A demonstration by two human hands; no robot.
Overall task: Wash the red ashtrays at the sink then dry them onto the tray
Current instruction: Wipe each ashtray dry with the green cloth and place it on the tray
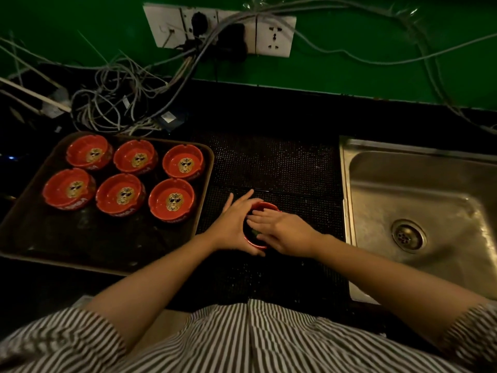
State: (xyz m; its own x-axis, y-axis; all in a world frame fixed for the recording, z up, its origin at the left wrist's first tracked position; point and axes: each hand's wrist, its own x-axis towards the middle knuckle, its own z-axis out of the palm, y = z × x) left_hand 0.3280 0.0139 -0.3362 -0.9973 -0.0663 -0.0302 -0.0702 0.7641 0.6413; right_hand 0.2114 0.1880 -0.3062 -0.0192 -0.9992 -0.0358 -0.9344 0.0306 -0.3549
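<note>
The left hand (233,227) grips a red ashtray (265,207) over the desk (282,162); the right hand (282,232) lies flat across it, fingers straight, beside the tray (80,238).

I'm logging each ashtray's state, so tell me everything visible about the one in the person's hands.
The held ashtray is red, round and glossy, like ceramic. It is over the black dotted mat, between tray and sink. The left hand cups its left side; the right hand lies across its opening, hiding the inside. Only rim portions show.
</note>
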